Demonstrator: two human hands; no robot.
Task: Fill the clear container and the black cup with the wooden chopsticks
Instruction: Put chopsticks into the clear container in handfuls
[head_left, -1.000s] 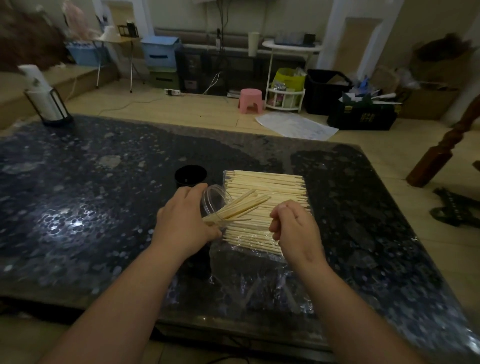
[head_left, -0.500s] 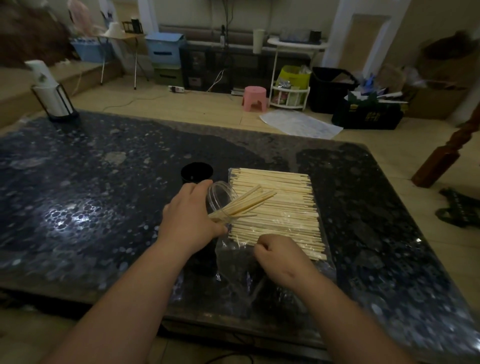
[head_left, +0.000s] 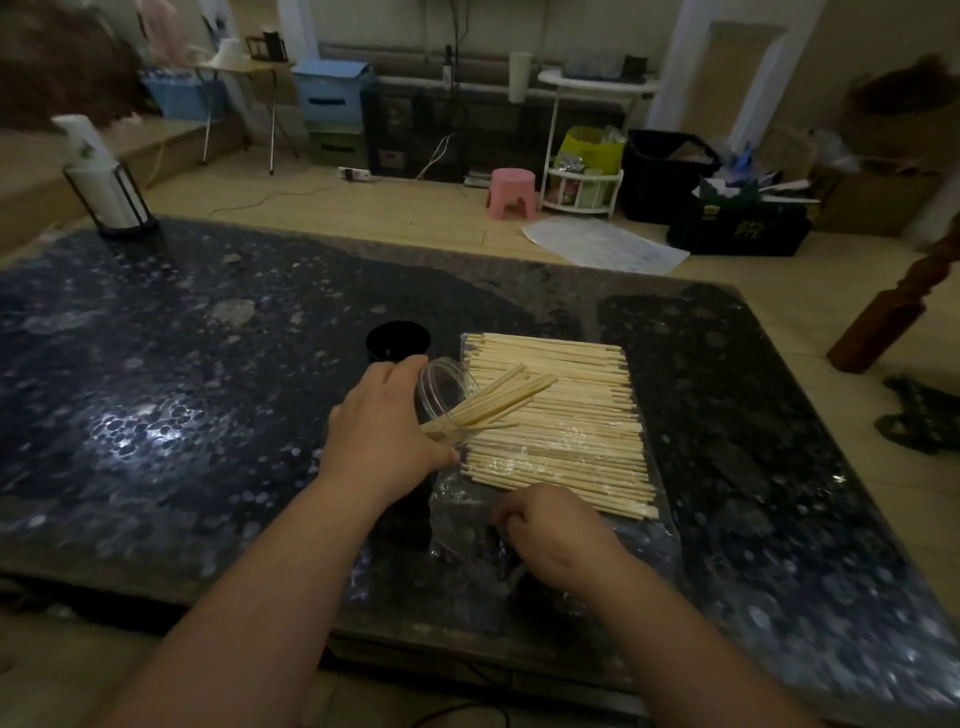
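At the left edge of the flat stack of wooden chopsticks (head_left: 561, 436) the clear container (head_left: 441, 384) tilts, holding several; the black cup (head_left: 397, 340) stands upright nearby.

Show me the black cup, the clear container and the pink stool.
black cup (head_left: 397, 339): head view, on its dark open mouth.
clear container (head_left: 429, 387): head view, on its transparent wall by the rim.
pink stool (head_left: 512, 180): head view, on its seat.

dim room with a tan floor (head_left: 395, 218), a pink stool (head_left: 510, 191), and a dark speckled table (head_left: 156, 395).
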